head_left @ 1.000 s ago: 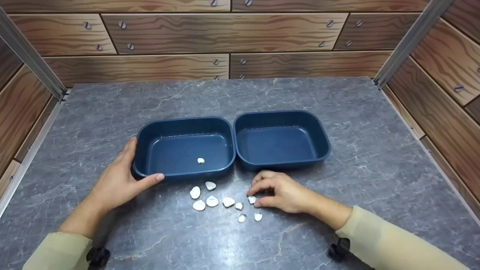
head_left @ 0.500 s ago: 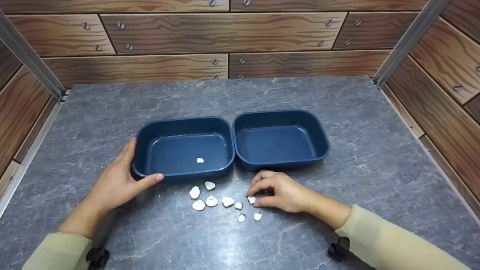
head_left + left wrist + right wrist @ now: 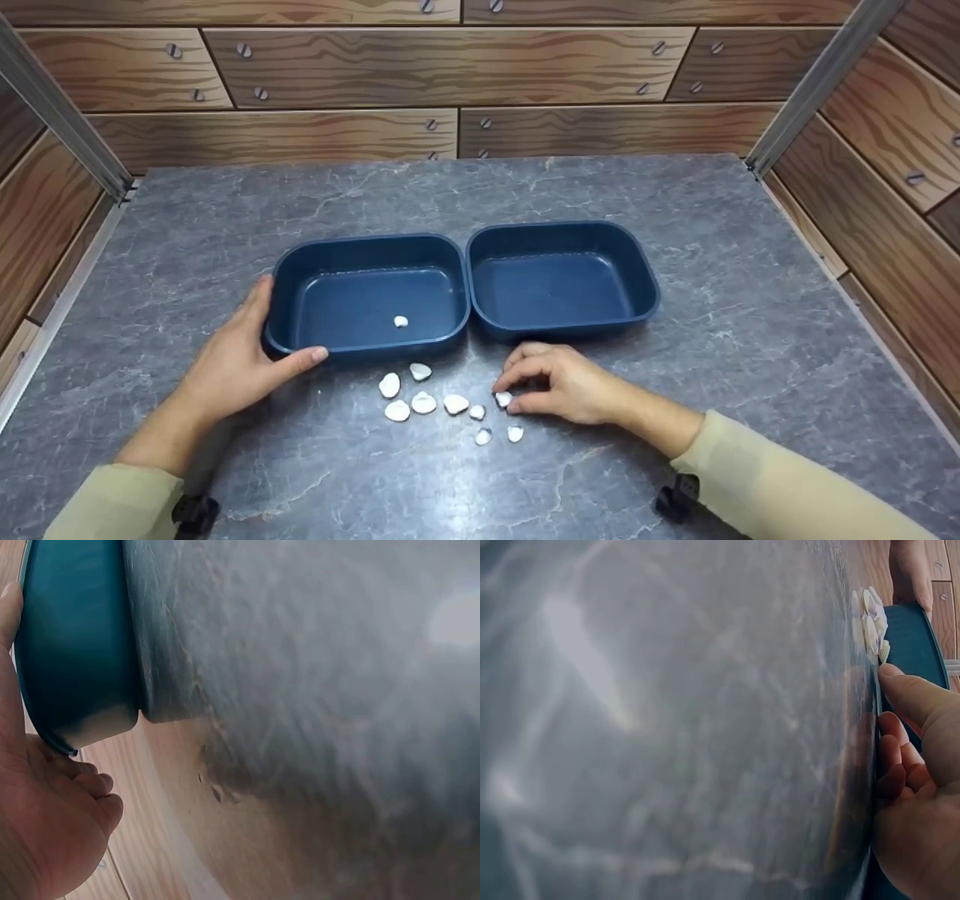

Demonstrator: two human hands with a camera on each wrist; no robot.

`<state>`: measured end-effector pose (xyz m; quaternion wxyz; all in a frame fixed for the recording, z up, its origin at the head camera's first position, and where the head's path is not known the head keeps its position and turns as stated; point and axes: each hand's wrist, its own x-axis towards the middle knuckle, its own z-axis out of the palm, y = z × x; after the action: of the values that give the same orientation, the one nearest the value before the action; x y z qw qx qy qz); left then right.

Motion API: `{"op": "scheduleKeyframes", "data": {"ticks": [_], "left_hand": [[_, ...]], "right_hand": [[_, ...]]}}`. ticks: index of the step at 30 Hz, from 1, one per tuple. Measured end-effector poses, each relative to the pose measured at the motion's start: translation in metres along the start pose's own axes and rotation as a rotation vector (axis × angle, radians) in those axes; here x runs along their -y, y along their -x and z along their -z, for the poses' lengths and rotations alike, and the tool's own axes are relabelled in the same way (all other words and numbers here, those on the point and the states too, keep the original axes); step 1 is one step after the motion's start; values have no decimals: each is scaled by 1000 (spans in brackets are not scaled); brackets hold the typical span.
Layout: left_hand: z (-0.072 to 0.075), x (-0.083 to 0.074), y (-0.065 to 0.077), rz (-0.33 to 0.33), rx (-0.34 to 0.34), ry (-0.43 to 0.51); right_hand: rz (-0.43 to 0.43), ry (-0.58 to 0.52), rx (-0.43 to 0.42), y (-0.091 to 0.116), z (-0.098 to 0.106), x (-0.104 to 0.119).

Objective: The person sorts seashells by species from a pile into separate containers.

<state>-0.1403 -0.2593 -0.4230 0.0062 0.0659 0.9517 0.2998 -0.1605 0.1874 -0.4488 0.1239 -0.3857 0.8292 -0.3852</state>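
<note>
Two dark blue rectangular plastic containers stand side by side in the head view. My left hand (image 3: 232,367) rests against the near left corner of the left container (image 3: 345,300), its thumb along the front wall and its fingers along the side. One small white seashell (image 3: 401,321) lies inside that container. Below the right container (image 3: 555,289), my right hand (image 3: 562,382) pinches a small white seashell (image 3: 503,400) between thumb and forefinger, low at the table. Several more white seashells (image 3: 424,403), larger at left and smaller at right, lie in front of the containers.
The grey marbled table (image 3: 337,480) bears everything. Wood-patterned panels (image 3: 450,67) rise behind it and at both sides, with metal posts (image 3: 817,82) at the far corners. Shells (image 3: 871,622) and my other hand (image 3: 911,574) show in the right wrist view.
</note>
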Motion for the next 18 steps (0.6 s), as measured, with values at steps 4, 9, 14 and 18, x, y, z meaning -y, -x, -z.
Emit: {"op": "scheduleKeyframes", "data": {"ticks": [4, 9, 14, 18], "left_hand": [[0, 0, -1, -10, -11, 0], [0, 0, -1, -9, -9, 1], [0, 0, -2, -1, -1, 4], [1, -1, -1, 0, 0, 4]], "right_hand": [[9, -14, 1, -1, 2, 2], [46, -15, -5, -3, 6, 6], [92, -16, -27, -4, 12, 17], [128, -10, -37, -6, 20, 28]]}}
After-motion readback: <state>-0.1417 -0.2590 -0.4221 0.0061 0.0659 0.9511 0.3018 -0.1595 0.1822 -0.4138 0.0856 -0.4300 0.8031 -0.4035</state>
